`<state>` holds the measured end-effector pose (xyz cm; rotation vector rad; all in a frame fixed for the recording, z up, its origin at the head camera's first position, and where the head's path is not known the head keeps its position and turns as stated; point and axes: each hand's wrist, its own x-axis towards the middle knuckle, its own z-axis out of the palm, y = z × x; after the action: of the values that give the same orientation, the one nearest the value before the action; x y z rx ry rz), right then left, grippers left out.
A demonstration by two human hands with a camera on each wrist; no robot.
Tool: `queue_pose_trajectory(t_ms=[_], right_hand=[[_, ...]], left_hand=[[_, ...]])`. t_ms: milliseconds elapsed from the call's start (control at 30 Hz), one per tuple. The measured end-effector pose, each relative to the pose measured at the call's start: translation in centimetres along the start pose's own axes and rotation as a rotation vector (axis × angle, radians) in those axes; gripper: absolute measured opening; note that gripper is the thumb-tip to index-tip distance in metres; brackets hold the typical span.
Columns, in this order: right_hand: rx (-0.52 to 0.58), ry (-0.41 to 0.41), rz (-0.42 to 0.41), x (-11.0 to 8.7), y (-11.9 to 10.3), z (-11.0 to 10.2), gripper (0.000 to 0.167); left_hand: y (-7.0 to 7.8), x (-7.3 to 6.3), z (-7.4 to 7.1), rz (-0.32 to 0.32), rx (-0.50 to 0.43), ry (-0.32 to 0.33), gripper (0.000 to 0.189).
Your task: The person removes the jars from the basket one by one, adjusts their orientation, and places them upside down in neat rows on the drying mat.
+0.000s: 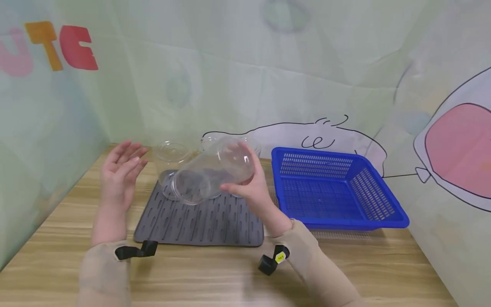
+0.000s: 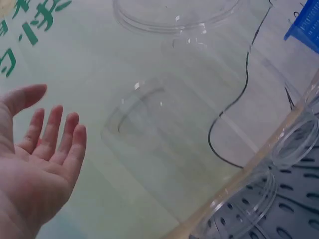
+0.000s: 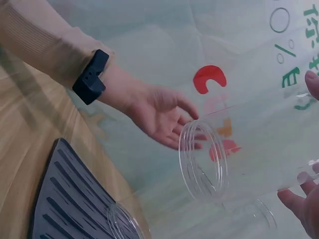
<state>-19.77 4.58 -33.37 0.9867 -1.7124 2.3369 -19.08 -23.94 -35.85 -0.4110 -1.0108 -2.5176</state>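
My right hand (image 1: 256, 187) grips a clear plastic jar (image 1: 205, 172) near its base, thumb on the near side and fingers round the far side. The jar is tilted above the mat, its ringed mouth pointing down and to the left. In the right wrist view the jar's rim (image 3: 204, 162) overlaps my left hand (image 3: 159, 117). That left hand (image 1: 120, 172) is raised at the mat's left, palm turned inward, fingers loosely bent and holding nothing. Beside it, another clear jar (image 1: 163, 167) stands upright at the left of the grey ridged mat (image 1: 199, 228).
More clear jars (image 1: 256, 147) stand behind the held one, partly hidden by it. A blue plastic basket (image 1: 341, 221) with slotted sides sits to the right of the mat on the wooden table (image 1: 192, 273). A printed curtain (image 1: 230, 85) hangs along the back and sides.
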Motion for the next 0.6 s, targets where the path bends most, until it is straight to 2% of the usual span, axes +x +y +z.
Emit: queue_pose_trajectory(t_ms=[67,200,267,500,600], right_hand=[[-0.056,-0.038,0.011,0.0,0.2,0.6,0.115],[-0.154,-0.091,0.06,-0.2,0.7,1.9,0.1],[-0.19,-0.104,0.091,-0.2,1.0,2.5,0.098],[-0.289,-0.115,0.182,0.0,2.7,4.1,0.102],[-0.326,-0.119,0.205,0.0,3.7,4.5,0.102]], left_hand=[[0.0,0.1,-1.0,-0.056,-0.015,0.042,0.031],[-0.6,0.2,-2.9,-0.152,-0.008,0.118,0.03],[-1.0,0.2,-3.8,-0.183,0.012,0.135,0.031],[-2.3,-0.2,-6.4,-0.29,0.118,0.092,0.038],[-2.7,-0.4,-7.2,-0.34,0.167,0.092,0.043]])
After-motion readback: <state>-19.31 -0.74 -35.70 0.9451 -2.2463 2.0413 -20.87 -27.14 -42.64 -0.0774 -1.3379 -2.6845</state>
